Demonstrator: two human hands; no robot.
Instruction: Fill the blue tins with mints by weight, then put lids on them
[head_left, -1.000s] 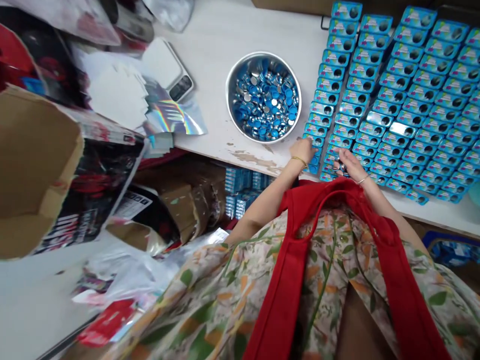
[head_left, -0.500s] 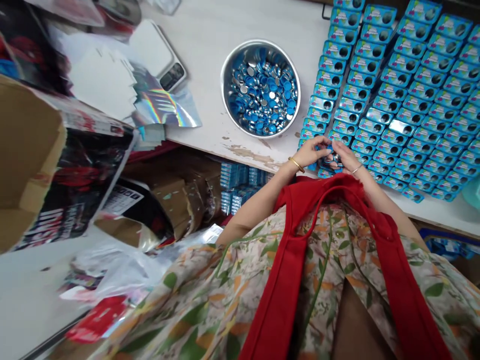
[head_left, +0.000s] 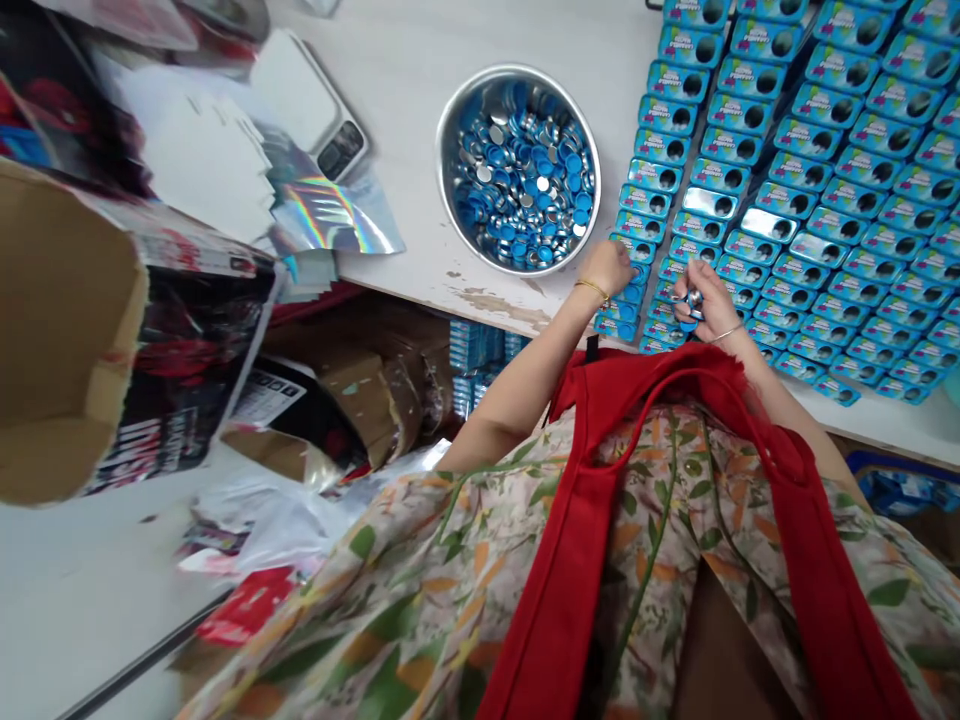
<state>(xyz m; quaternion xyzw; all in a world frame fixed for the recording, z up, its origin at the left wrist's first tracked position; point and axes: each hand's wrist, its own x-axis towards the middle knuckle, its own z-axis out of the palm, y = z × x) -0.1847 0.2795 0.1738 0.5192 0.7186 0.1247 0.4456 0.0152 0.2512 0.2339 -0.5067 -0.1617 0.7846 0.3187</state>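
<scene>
My right hand (head_left: 711,302) is curled around several small round caps (head_left: 691,305), silver on one side and blue on the other, above the blue boxes. My left hand (head_left: 609,268), with a gold bracelet at its wrist, is closed with its fingertips down at the leftmost column of boxes; anything between its fingers is hidden. Those small blue boxes (head_left: 799,170) stand in long, close columns, each with printed lettering and a dark round hole. Left of them, a steel bowl (head_left: 444,190) holds a heap of the same silver and blue caps (head_left: 517,200).
A white digital scale (head_left: 300,95), a stack of white cards (head_left: 199,150) and a shiny holographic pouch (head_left: 330,210) lie on the table's left. Open cardboard boxes (head_left: 67,350) stand at the left. More blue packs (head_left: 476,355) are below the table edge.
My hands have moved apart from where they were together. The left has gone up and slightly left to the first column of boxes; the right has shifted slightly right, still holding caps.
</scene>
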